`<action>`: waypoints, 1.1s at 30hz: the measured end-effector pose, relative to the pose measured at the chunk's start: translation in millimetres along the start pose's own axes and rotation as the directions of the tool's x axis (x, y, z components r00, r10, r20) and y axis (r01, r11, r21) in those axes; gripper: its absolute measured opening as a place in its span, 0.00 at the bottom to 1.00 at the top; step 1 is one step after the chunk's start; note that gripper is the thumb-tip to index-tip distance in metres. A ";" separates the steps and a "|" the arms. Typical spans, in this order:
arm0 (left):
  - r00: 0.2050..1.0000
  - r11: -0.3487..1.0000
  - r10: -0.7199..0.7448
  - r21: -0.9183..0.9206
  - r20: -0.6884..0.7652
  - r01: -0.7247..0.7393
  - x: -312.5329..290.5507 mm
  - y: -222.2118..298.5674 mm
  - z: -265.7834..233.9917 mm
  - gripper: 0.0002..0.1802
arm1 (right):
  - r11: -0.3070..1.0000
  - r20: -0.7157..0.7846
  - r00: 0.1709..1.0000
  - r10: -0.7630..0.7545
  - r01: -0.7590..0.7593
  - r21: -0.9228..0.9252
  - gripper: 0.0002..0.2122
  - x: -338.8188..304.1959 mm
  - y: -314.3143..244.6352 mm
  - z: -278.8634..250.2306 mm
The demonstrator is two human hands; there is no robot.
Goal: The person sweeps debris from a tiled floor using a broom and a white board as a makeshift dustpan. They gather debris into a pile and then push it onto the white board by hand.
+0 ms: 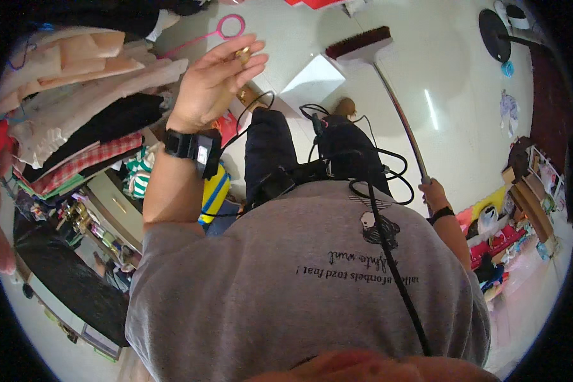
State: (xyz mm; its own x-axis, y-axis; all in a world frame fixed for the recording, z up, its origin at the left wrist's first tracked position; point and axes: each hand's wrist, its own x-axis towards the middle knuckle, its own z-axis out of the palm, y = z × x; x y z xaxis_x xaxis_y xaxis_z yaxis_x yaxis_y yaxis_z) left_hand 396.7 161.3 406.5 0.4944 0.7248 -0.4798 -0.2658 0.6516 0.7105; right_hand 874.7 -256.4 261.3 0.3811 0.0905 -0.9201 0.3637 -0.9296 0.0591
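My right hand (431, 194) is wrapped round the handle of a broom (398, 108). The broom's dark-bristled head (360, 43) rests on the pale floor ahead of me. My left hand (216, 83) is raised near the hanging clothes, its fingers bent and somewhat apart. A small gold-coloured thing (242, 55), maybe a ring, shows at those fingers. Below the left hand a white flat-sided object (313, 81), like a box or sheet, is on the floor between the hand and the broom head.
Clothes (76, 95) crowd the left side, with a pink loop-ended stick (230, 27) beyond them. Black cables (388, 169) hang at my waist. A black round base (495, 35) and a crumpled pale scrap (509, 109) are at the right. Piled goods (500, 245) stand nearer.
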 end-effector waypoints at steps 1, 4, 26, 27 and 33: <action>0.999 0.999 -0.033 -0.007 -0.010 0.033 -12.4 -10.3 -6.8 0.19 | 0.999 0.000 1.000 -0.025 0.025 0.020 0.14 -2.7 5.7 -4.7; 0.990 0.997 -0.069 -0.025 -0.120 0.066 -44.5 -30.6 -14.6 0.19 | 0.998 -0.020 0.999 -0.050 0.051 0.039 0.13 -8.3 14.1 -1.0; 0.958 0.950 -0.113 -0.310 -0.263 0.027 -180.5 -89.7 -170.2 0.19 | 0.997 -0.171 0.983 -0.072 0.067 -0.035 0.21 -58.6 -35.3 142.6; 0.960 0.956 -0.106 -0.293 -0.261 0.026 -182.1 -90.2 -171.4 0.19 | 0.996 -0.191 0.978 -0.084 0.080 -0.033 0.21 -61.0 -36.5 144.2; 0.968 0.976 -0.090 -0.214 -0.235 0.039 -192.8 -94.2 -180.5 0.18 | 0.995 -0.224 0.972 -0.067 0.081 0.053 0.28 -87.4 -51.7 142.2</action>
State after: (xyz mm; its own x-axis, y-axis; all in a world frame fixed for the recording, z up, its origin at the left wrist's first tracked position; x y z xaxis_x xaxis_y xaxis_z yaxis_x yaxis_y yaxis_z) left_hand 177.0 0.6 339.2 0.3079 0.6952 -0.6495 -0.4175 0.7122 0.5644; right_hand 701.7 -267.1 283.7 0.5364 0.2301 -0.8120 0.3474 -0.9370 -0.0360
